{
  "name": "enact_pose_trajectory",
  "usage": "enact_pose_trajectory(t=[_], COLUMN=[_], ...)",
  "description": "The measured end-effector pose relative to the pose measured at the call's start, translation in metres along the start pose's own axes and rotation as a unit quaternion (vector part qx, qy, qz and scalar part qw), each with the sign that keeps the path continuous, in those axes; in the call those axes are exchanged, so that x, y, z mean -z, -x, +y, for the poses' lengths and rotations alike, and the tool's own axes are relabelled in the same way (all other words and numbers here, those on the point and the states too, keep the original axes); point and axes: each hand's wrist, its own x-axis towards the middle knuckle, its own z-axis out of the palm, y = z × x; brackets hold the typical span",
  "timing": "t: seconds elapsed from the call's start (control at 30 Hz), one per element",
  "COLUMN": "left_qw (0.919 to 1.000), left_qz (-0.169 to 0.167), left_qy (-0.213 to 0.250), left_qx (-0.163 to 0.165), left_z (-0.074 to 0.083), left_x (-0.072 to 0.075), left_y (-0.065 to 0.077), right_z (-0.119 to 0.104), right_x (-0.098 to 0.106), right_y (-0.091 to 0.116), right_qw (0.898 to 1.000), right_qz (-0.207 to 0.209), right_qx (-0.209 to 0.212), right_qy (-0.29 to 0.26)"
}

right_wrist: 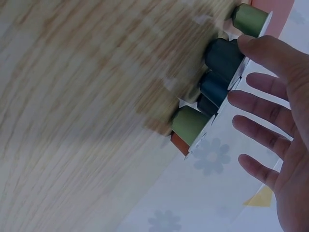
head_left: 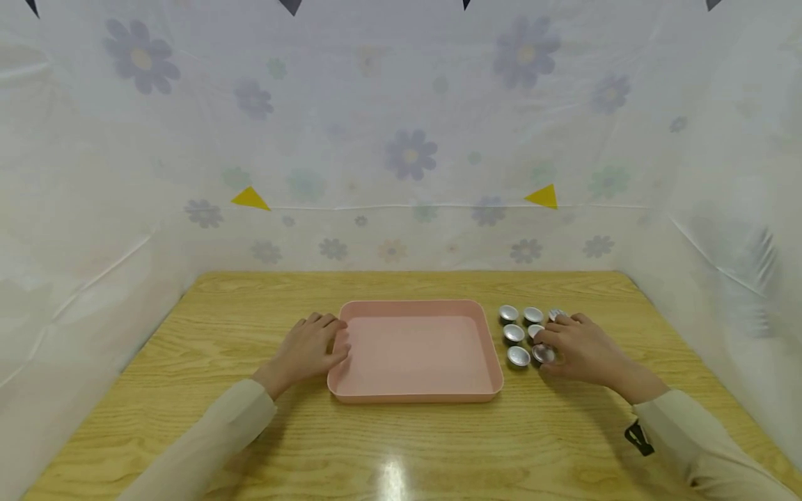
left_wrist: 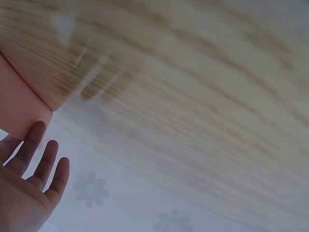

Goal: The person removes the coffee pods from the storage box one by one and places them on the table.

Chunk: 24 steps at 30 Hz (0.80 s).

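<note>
A pink rectangular tray (head_left: 413,355) lies in the middle of the wooden table. My left hand (head_left: 309,348) is at its left rim, fingers loosely extended; the left wrist view shows a fingertip against the tray wall (left_wrist: 21,108). To the right of the tray, several coffee capsules (head_left: 514,334) stand in rows, silver lids up. Over the right side of this group is my right hand (head_left: 579,348), hiding part of it. In the right wrist view its fingers are spread, and the thumb overlaps the lid edge of a dark capsule (right_wrist: 223,55). Beside that are green capsules (right_wrist: 189,124) and an orange one (right_wrist: 179,144).
White floral sheeting (head_left: 410,236) encloses the table (head_left: 401,445) at the back and both sides. Two yellow triangles (head_left: 250,198) mark the back sheet. A black clip-like piece (head_left: 639,438) hangs by the right sleeve.
</note>
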Motion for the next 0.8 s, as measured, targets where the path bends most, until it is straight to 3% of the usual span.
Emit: enact_pose_trajectory(t=[0.33,0.53,0.8], left_qw=[0.9994,0.999,0.9977], left_qz=[0.012,0.025,0.025], left_qy=[-0.031,-0.037,-0.046], left_qx=[-0.006,0.008,0.044], left_z=[0.003,0.005,-0.005], left_x=[0.003,0.014,0.032], left_y=[-0.001,0.0,0.011], right_z=[0.003,0.01,0.019], right_x=[0.004,0.003,0.009], right_y=[0.003,0.007,0.014], right_qw=[0.998,0.996,0.99], right_qz=[0.051,0.082,0.102], right_qx=[-0.01,-0.026,-0.094], right_qy=[-0.019,-0.022,-0.013])
